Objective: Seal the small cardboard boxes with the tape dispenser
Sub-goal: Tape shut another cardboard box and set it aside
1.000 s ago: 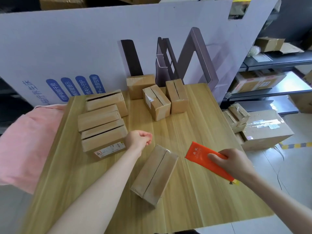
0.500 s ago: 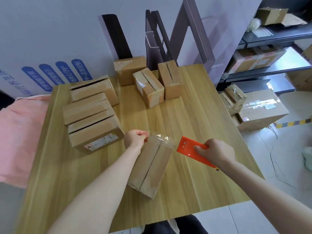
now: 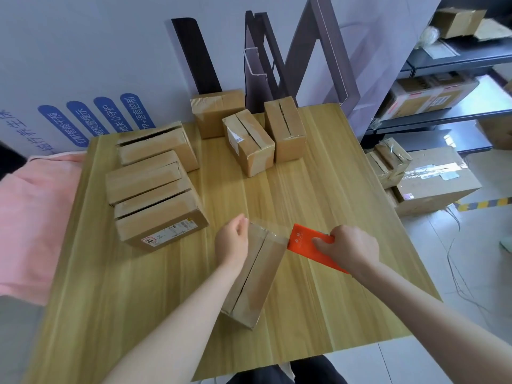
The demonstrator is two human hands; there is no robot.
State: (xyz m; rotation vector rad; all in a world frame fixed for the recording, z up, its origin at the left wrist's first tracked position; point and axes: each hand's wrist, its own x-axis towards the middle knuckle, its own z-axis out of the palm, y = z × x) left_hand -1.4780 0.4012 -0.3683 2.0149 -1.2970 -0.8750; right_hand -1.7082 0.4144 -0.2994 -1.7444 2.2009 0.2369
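Observation:
A small cardboard box point(image 3: 255, 278) lies near the front of the wooden table point(image 3: 318, 206), its long seam pointing away from me. My left hand point(image 3: 234, 239) rests at the box's far left corner, fingers curled round the end of a clear tape strip point(image 3: 273, 230). The tape stretches across the far end of the box to the orange tape dispenser point(image 3: 307, 245), which my right hand point(image 3: 346, 249) grips just right of the box.
Three long boxes point(image 3: 155, 187) lie side by side at the left. Three more boxes point(image 3: 249, 134) stand at the back centre. A pink cloth point(image 3: 30, 212) hangs off the table's left edge. Larger taped cartons point(image 3: 426, 176) sit on the floor at right, below dark shelving.
My right hand has brought the orange dispenser left, up to the box's far right corner. My left hand moved onto the far left corner, and a clear tape strip now spans the box's end.

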